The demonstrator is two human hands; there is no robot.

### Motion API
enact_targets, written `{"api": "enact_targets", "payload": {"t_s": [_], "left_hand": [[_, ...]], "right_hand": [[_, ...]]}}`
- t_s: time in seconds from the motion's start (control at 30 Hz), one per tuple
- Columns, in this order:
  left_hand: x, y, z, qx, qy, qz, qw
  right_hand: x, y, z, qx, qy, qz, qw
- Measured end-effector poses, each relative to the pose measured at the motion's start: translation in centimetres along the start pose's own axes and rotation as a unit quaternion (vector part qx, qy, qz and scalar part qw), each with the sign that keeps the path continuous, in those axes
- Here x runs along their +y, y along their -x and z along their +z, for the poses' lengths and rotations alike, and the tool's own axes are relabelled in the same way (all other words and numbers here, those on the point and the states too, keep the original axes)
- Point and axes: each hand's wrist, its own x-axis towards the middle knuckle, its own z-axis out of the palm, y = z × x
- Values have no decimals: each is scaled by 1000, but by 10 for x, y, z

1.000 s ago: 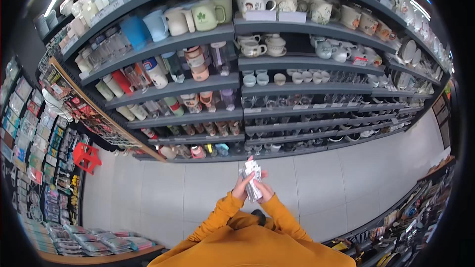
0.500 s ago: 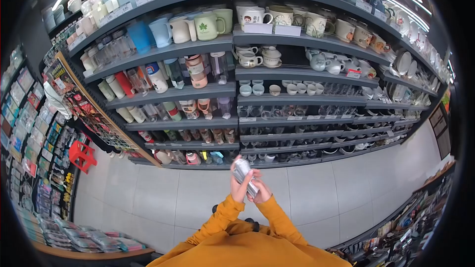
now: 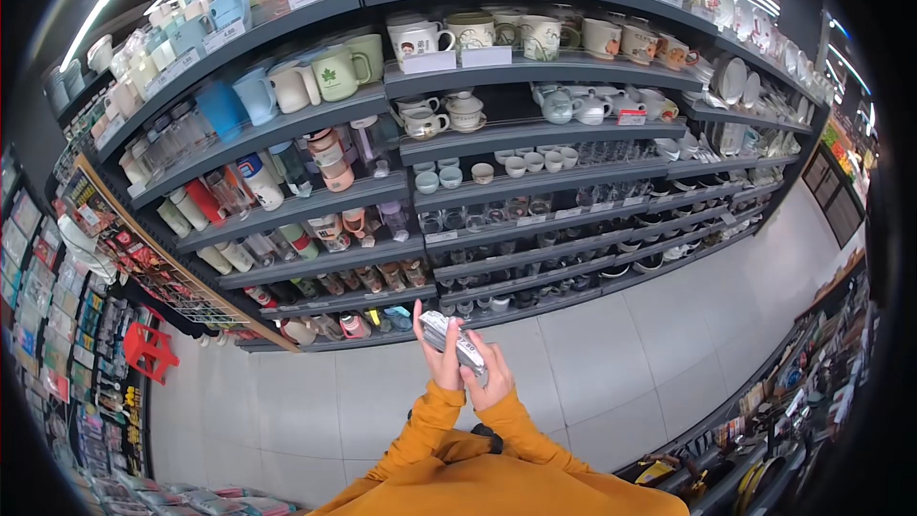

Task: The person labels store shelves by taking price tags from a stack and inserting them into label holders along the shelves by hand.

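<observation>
A small silver-grey item with a white printed label is held up in front of my body, tilted down to the right. My left hand is closed around its left side, one finger reaching along the upper edge and the thumb across the front. At the lower right end, my right hand grips the same item, with fingers against its edge. What kind of item it is cannot be made out. Mustard-coloured sleeves cover both arms.
Ahead stands a long grey shelf unit with mugs, teapots, bottles and glasses. A red stool is at left, near a person's dark-clothed legs. Pale tiles form the floor; more goods line the right side.
My view has turned to the right and tilted, so the shelves have shifted left. The item has turned in my hands, and its white label now shows.
</observation>
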Motion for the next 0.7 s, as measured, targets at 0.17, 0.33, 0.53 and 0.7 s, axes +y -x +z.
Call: {"api": "enact_targets", "payload": {"t_s": [0.17,0.33,0.53,0.7], "left_hand": [[16,2,19,-62,40,-64,995],[12,1,27,-58,42,-86,994],[9,13,39,-42,51,-50,997],[0,9,41,-31,39,-51,997]], "right_hand": [[15,7,-2,36,-24,2,999],[18,4,-2,87,-27,-15,996],[32,-10,-7,104,-56,-40,992],[27,-15,-7,83,-83,23,993]]}}
